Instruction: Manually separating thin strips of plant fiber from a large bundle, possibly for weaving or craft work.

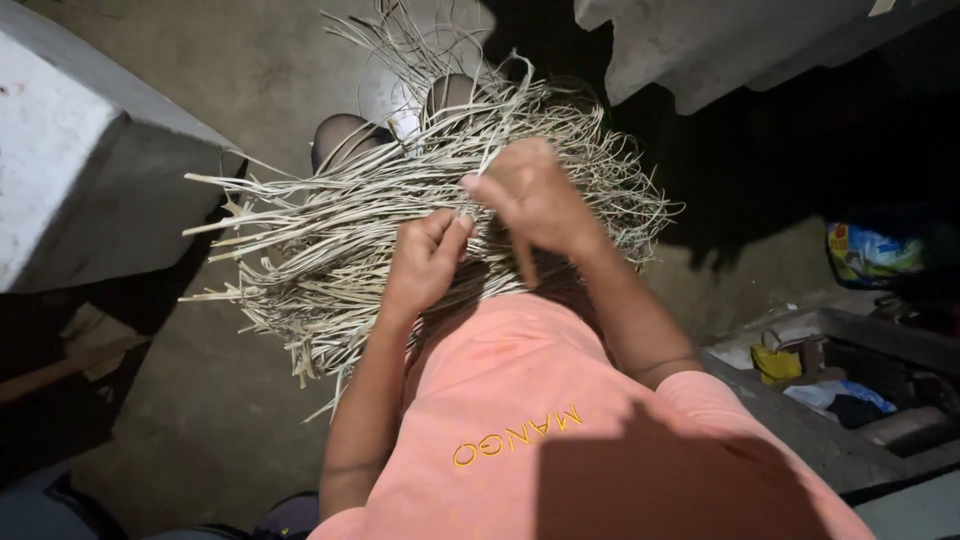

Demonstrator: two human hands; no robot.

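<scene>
Over the lap, above the concrete floor (220,400), lay a loose bundle of pale dried leaf strips (340,230), flat and narrow, fanning out toward the left with curled ends at the right. I saw the left hand (425,260) curled into a fist, fingers pressed together around a few strips at the bundle's near edge. I saw the right hand (535,195) raised just beside it, thumb and forefinger pinching one strip, wrist bent downward. An orange shirt (530,420) filled the bottom.
</scene>
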